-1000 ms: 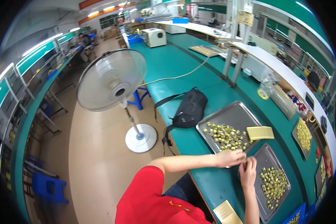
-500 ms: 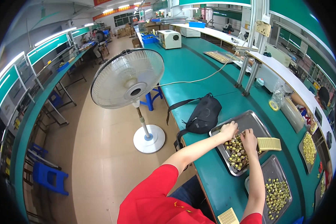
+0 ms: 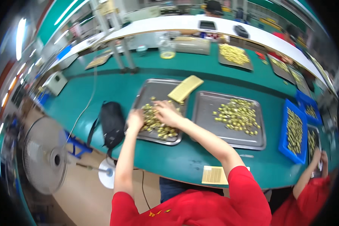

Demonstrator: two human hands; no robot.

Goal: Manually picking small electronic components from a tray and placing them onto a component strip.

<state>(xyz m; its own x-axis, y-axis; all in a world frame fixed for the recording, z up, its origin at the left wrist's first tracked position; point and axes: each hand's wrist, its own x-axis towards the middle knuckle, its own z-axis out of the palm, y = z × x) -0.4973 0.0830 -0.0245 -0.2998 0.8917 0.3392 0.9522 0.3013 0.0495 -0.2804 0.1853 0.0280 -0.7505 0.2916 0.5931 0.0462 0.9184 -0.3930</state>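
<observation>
A metal tray [image 3: 154,83] lies in front of me with a heap of small yellow-and-dark block-shaped parts [image 3: 151,122]. My left hand [image 3: 136,119] is at the heap's left side, its fingers bent down and blurred, so what they hold is hidden. My right hand [image 3: 167,112] reaches over the heap from the right; its fingers look apart, and I see nothing held. A yellow slotted strip [image 3: 185,89] rests slantwise across the tray's upper right edge. To the right, a second metal tray [image 3: 206,130] carries more of these small parts.
A black bag [image 3: 112,122] sits left of the tray; a standing fan [image 3: 45,154] is beyond. Another yellow slotted piece [image 3: 214,175] lies near the front edge. At right are a blue bin [image 3: 283,145] of parts and a co-worker's hands [image 3: 320,156]. A white shelf [image 3: 177,22] runs behind.
My view has swung to the right, bringing the second tray, the blue bins and the co-worker into sight. Both my hands stay over the heap; the right hand's fingers look more spread.
</observation>
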